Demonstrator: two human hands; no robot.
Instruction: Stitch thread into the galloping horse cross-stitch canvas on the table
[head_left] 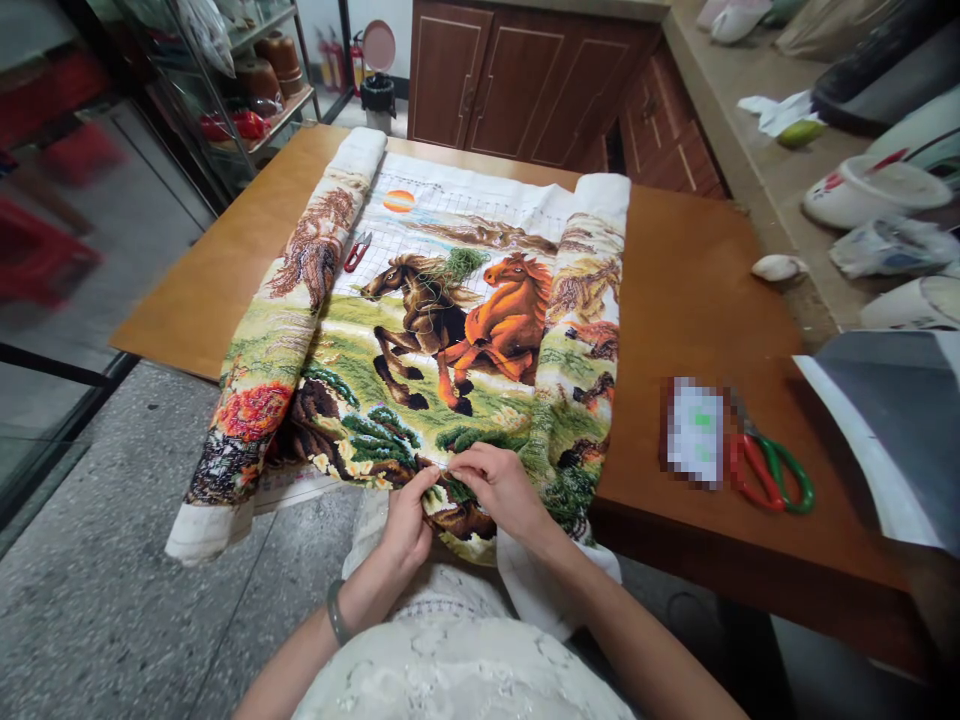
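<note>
A large cross-stitch cloth (349, 330) with running horses lies over the table, both sides rolled up and its front edge hanging toward my lap. My left hand (409, 515) grips that front part, thumb on top and fingers beneath the fabric. Close beside it, my right hand (499, 487) is closed in a pinch just above the stitching. Whatever is between its fingertips is too small to make out. A tangle of green thread (465, 263) rests on the cloth near the horses' heads. Small red thread snips (358, 252) lie by the left roll.
On the brown table (690, 290), scissors with red and green handles (772, 475) lie right of the cloth, beside a blurred-out small item (694, 432). A counter (750, 130) with bowls and bags runs along the right. A metal shelf (259, 60) stands back left.
</note>
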